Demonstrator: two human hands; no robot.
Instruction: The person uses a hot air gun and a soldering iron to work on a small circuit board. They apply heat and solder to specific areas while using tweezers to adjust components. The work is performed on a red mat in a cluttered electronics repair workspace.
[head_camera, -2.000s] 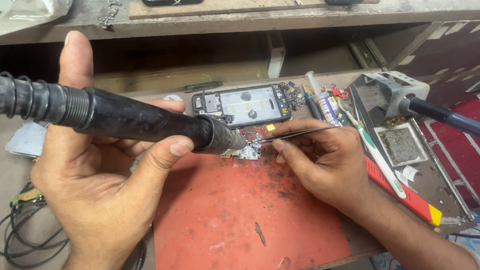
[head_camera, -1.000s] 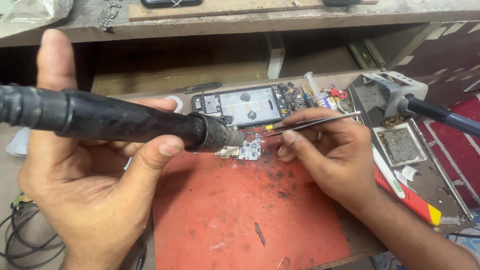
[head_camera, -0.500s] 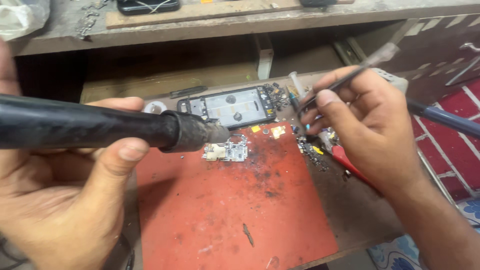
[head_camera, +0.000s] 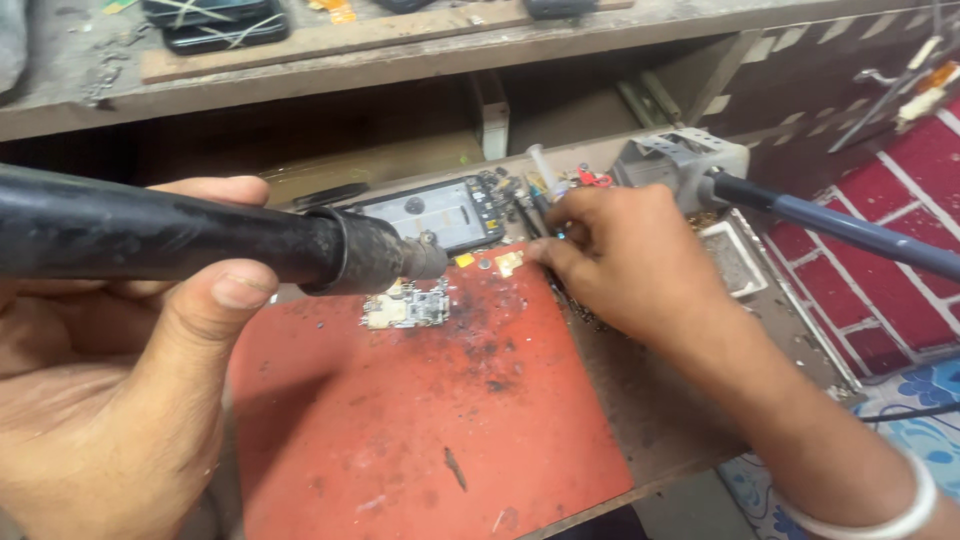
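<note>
My left hand (head_camera: 110, 400) grips a thick black hot-air gun handle (head_camera: 170, 240), whose nozzle (head_camera: 420, 258) points down just above a small circuit board (head_camera: 408, 305) lying on a red work mat (head_camera: 420, 420). My right hand (head_camera: 625, 255) has moved off to the mat's far right corner, its fingertips down among small tools beside an opened phone body (head_camera: 435, 212). Whether the fingers hold anything is hidden. Two small yellow shield pieces (head_camera: 500, 262) lie on the mat near those fingertips.
A grey soldering stand (head_camera: 680, 165) with a blue-handled iron (head_camera: 850, 230) sits at the right, next to a small white tray (head_camera: 735, 262). A wooden shelf (head_camera: 400, 40) with phones runs across the back. Red brick-pattern floor lies beyond the bench edge on the right.
My right hand lifted the tweezers away from the board and moved right to the tool pile; the tweezers no longer show. The hot-air gun stayed over the board.
</note>
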